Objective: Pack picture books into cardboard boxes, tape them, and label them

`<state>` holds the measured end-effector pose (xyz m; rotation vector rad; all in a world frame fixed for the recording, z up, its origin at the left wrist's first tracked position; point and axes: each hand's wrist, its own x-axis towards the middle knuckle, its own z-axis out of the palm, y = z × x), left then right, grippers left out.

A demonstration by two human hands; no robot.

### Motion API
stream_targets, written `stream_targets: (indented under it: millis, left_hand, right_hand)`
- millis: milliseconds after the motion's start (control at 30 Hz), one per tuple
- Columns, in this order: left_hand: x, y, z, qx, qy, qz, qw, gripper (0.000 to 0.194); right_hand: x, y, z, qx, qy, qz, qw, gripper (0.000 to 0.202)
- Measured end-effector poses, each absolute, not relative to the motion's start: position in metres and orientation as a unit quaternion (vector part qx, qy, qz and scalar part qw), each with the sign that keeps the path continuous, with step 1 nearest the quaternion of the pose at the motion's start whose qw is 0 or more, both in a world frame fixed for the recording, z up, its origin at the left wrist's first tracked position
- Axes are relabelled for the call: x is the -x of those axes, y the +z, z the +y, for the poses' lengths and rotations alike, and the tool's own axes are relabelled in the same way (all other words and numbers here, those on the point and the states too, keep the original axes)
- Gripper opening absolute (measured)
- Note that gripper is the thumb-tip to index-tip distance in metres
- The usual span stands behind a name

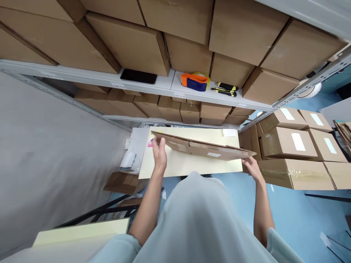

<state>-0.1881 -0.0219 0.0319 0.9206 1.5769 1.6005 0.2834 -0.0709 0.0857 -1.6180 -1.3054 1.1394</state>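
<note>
A flattened cardboard box is held tilted over the pale yellow tabletop, gripped at both ends. My left hand is closed on its left end, thumb on the near face. At the opposite end, my right hand grips the lower right corner, with some fingers hidden beneath the cardboard. A small white label is on the near face. Behind the left end, a pink and yellow printed item partly shows. A white paper piece lies at the table's back right.
Ahead, a metal shelf carries packed boxes, a black phone, an orange and blue tape dispenser and yellow-black box cutters. Stacked cartons stand right. An open carton sits low left, near the grey wall.
</note>
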Motion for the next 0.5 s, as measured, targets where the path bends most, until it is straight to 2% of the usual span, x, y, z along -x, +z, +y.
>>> stream_targets:
  millis: [67, 133, 200, 267, 367, 500]
  left_hand:
    - [0.175, 0.051, -0.023, -0.352, 0.633, 0.617, 0.308, 0.082]
    - [0.160, 0.068, -0.022, -0.348, 0.641, 0.622, 0.285, 0.098]
    - [0.147, 0.080, -0.021, -0.353, 0.639, 0.627, 0.273, 0.112]
    - [0.140, 0.087, -0.021, -0.350, 0.633, 0.633, 0.275, 0.118]
    - [0.140, 0.092, -0.024, -0.348, 0.620, 0.638, 0.296, 0.115]
    - [0.148, 0.095, -0.033, -0.354, 0.619, 0.626, 0.314, 0.098]
  right_hand:
    - [-0.283, 0.126, -0.068, 0.606, 0.431, -0.564, 0.358, 0.060]
    - [-0.281, 0.160, -0.060, 0.597, 0.402, -0.613, 0.326, 0.052]
    - [-0.277, 0.184, -0.048, 0.588, 0.382, -0.651, 0.289, 0.044]
    - [-0.273, 0.197, -0.034, 0.577, 0.377, -0.680, 0.251, 0.041]
    - [-0.269, 0.206, -0.013, 0.563, 0.381, -0.708, 0.193, 0.041]
    - [-0.262, 0.213, 0.009, 0.546, 0.365, -0.741, 0.140, 0.043]
